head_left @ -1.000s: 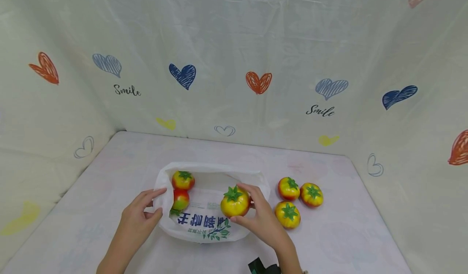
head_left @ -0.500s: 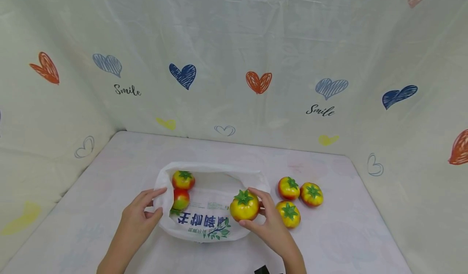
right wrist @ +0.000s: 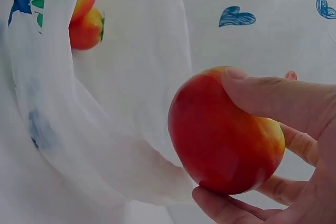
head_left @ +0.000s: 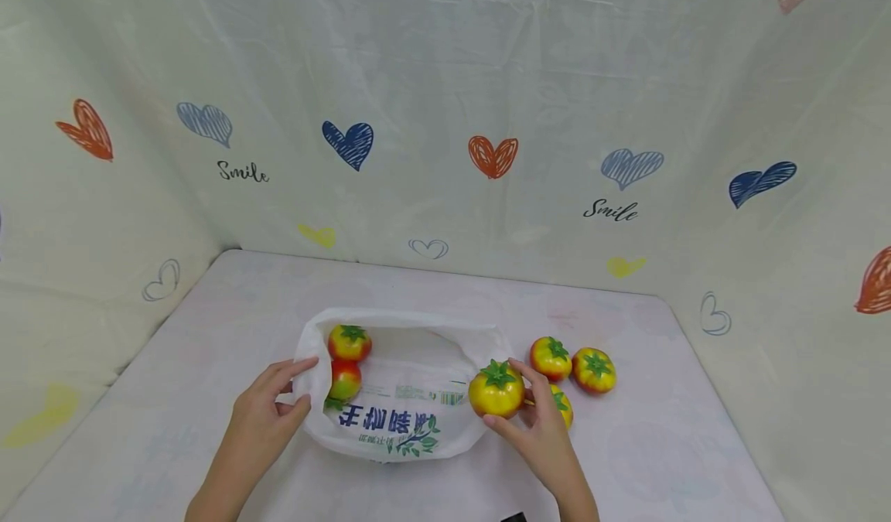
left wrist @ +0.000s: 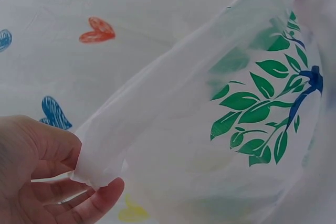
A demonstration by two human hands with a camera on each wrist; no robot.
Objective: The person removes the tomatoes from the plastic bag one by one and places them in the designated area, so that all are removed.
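Note:
A white plastic bag (head_left: 418,356) lies with its mouth spread, blue lettering and a green leafy branch printed on it. Inside at its left are two yellow-red tomatoes (head_left: 349,342) with green tops. My left hand (head_left: 267,410) pinches the bag's left edge between thumb and fingers; the left wrist view shows the pinched film (left wrist: 102,163) closely. My right hand (head_left: 543,433) grips another tomato (head_left: 496,394) at the bag's right rim, green top upward. In the right wrist view, thumb and fingers curl round this tomato's red underside (right wrist: 220,135).
Three more tomatoes (head_left: 593,370) sit on the white table (head_left: 668,445) right of the bag, the nearest partly hidden by my right hand. A curtain (head_left: 418,81) with printed hearts stands behind. A small black object (head_left: 513,517) shows at the bottom edge.
My right hand has carried its tomato rightward, from over the bag's inside to its right rim, now overlapping the nearest table tomato. My left hand has stayed on the bag's edge.

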